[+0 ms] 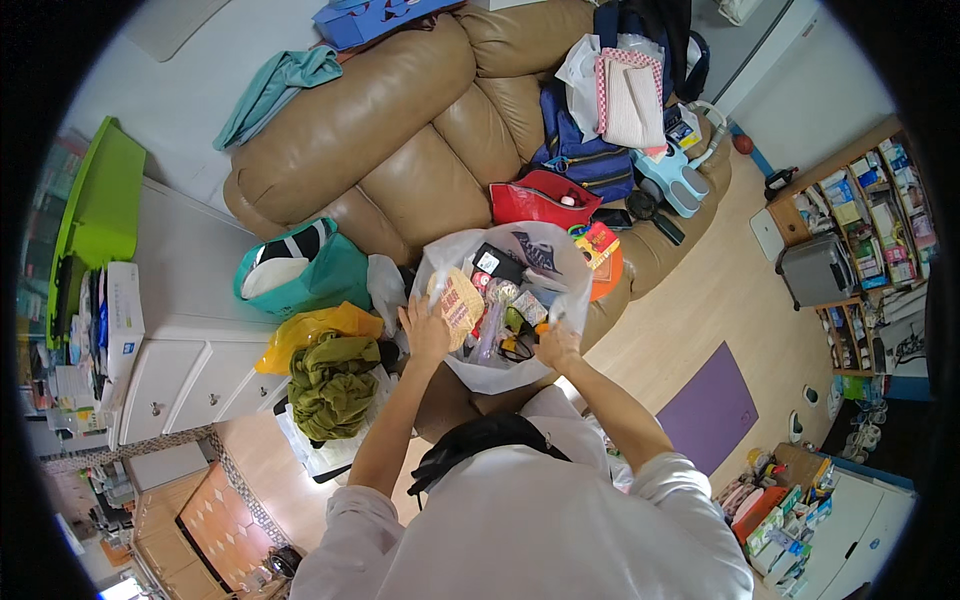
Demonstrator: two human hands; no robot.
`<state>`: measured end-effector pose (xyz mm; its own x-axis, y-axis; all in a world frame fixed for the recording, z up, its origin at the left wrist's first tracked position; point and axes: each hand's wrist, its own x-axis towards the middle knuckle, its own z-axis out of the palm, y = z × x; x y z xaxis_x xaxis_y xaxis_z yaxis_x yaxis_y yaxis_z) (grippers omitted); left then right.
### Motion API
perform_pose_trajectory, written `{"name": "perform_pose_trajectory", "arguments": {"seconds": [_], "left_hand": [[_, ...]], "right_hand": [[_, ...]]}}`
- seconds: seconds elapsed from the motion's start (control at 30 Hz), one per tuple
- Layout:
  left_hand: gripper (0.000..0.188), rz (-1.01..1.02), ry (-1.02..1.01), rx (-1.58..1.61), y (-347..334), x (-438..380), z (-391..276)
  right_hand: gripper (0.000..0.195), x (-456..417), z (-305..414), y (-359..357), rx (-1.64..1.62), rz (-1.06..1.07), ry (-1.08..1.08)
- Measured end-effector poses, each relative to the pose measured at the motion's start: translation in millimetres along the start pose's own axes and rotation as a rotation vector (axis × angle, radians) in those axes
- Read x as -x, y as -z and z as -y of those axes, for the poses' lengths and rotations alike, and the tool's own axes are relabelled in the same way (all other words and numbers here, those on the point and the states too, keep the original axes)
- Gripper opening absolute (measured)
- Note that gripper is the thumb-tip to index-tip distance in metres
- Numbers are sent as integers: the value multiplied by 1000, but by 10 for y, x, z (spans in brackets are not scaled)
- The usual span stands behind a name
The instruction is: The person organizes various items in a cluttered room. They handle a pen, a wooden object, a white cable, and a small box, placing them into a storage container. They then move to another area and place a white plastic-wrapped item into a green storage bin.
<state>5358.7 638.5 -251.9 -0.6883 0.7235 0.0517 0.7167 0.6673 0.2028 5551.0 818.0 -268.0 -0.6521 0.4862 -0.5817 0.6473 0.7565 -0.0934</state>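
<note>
A white plastic bag [487, 379] stands wide with small items inside, at the edge of a brown leather sofa. My left hand [427, 328] is at the bag's left side, next to a straw-coloured piece with red lettering [456, 304]; whether its fingers grip the piece or the bag's rim I cannot tell. My right hand [557, 345] is curled at the bag's right side, beside a small orange item [542, 328]; its grip is unclear. Between the hands lie a black box with a white label [499, 264], a patterned packet [530, 307] and a dark cord [516, 349].
Behind the bag, a red zip pouch [529, 202] and a blue backpack [592, 169] rest on the sofa [420, 180]. A teal tote [281, 281], a yellow bag [319, 330] and olive cloth [334, 386] are at the left. A purple mat [709, 409] lies right.
</note>
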Motion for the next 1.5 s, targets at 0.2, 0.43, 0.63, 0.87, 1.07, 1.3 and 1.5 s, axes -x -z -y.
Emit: {"name": "perform_pose_trajectory", "arguments": {"seconds": [0.2,0.43,0.63,0.87,1.07,1.3,1.5], "left_hand": [[34,-200,54,166,480,-211,-67],[34,-246,10,288,638,-50,-158],[35,-149,-10,373,685,-33,-409],[32,-93,60,285,832,60,-509],[36,-56,93,279,943,126,-520],[33,-53,324,798,1237,68,-711],[38,308,599,1862,1685,-170,-951]], "right_hand": [[32,741,-597,-33,-267,-79,-50],[30,963,-270,451,-24,-287,11],[35,-646,17,493,-339,-118,383],[29,-1688,-444,-216,-1,-178,-57],[23,-1646,-571,-117,-99,-31,45],[15,-846,-537,439,-1025,32,472],[14,528,-182,1673,-1473,190,578]]}}
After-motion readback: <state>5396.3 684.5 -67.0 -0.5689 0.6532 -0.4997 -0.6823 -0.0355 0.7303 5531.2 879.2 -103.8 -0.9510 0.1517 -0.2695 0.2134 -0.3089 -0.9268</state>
